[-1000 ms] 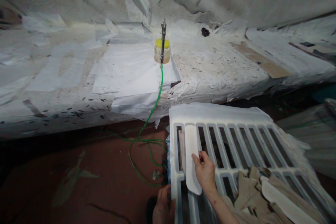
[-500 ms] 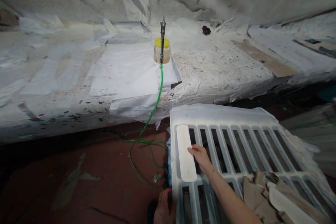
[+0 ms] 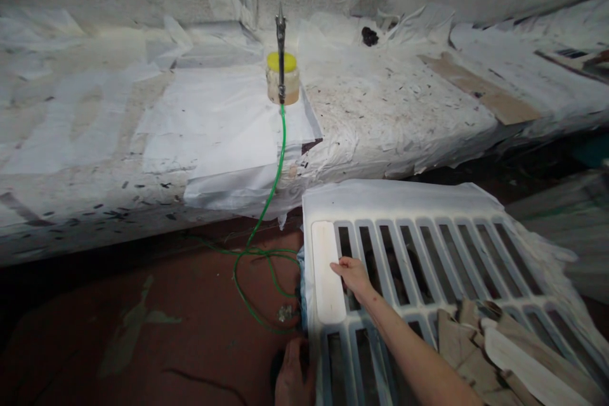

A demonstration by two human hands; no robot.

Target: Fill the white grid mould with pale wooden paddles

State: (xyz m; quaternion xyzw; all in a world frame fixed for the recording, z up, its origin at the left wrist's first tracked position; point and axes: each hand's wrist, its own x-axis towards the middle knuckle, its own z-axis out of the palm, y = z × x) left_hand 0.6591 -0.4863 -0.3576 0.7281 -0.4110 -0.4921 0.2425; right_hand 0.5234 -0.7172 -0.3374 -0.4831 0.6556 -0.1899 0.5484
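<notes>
My right hand (image 3: pixel 354 276) pinches the right edge of a long white strip with rounded ends (image 3: pixel 329 282). The strip lies over the leftmost slot of a pale slotted plastic rack (image 3: pixel 380 317). Low in the view, my left hand (image 3: pixel 292 377) is beside the rack's left edge, its fingers curled. What those fingers hold, if anything, is hidden. Beige fabric pieces (image 3: pixel 461 346) are heaped on the rack at the lower right. Among them lies another white strip with a rounded end (image 3: pixel 528 365).
Behind the rack runs a paper-covered ledge (image 3: pixel 371 120) with dark scraps. On it stands a yellow-lidded jar (image 3: pixel 291 85), a metal spray tool (image 3: pixel 280 44) in front of it. A green hose (image 3: pixel 273 187) drops from the tool to the reddish floor (image 3: pixel 200 317).
My right hand has moved slightly left with the white strip, which now lies squarely over the end slot. The whole view has shifted a little.
</notes>
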